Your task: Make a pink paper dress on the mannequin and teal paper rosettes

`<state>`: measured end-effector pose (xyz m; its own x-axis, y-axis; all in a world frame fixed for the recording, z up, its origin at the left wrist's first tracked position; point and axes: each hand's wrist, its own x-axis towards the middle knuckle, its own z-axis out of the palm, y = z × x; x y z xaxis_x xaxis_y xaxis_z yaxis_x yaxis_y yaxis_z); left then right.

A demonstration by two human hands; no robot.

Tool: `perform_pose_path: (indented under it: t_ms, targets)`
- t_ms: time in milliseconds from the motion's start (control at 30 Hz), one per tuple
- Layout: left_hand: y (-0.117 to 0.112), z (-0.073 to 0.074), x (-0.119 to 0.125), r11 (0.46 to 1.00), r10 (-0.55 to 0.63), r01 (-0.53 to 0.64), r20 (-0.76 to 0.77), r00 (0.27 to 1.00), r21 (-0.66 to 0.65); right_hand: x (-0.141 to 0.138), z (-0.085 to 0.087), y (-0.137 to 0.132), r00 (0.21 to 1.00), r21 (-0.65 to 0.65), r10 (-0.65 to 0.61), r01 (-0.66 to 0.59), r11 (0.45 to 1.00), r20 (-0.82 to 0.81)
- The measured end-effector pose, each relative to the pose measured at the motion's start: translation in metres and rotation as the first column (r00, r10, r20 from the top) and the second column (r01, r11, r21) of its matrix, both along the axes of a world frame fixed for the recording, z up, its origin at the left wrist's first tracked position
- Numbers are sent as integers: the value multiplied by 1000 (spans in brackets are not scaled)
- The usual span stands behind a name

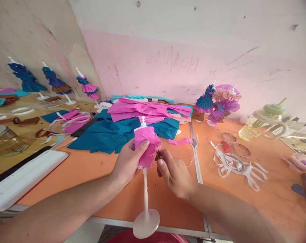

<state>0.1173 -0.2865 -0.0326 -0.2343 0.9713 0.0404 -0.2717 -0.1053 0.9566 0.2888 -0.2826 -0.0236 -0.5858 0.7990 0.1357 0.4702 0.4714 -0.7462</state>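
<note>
A small white dress-form stand (146, 195) is tilted in front of me, its torso wrapped in pink crepe paper (146, 150). Around the torso's left side closes my left hand (129, 158), thumb pressed on the paper. My right hand (174, 172) grips small dark scissors (158, 154), mostly hidden by the fingers. Their blades meet a loose pink flap at the torso's right edge. The round base of the stand hangs over the table's front edge. Behind the torso lie teal paper (104, 135) and a pink sheet (143, 109).
Dressed miniature forms (26, 79) stand at the back left, with another (206, 99) at the back right. A white power strip (28, 179) lies left. To the right are tangled white tape strips (234, 165), tape rings (241, 150) and a green-lidded bottle (263, 121).
</note>
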Motion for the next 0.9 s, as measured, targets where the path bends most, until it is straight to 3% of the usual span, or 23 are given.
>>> perform_pose_path:
  t_ms: [233,400,900]
  targets:
    - [-3,0,1,999,17,-18,29,999,38,1,-2,0,982,-150,22,-51,987,-188]
    - [-1,-2,-2,999,12,-15,62,998,40,3,-8,-1,969,-164,28,-69,984,-244]
    - [-8,2,6,995,-99,98,86,991,20,-5,0,-3,978,-92,-16,-3,996,-208]
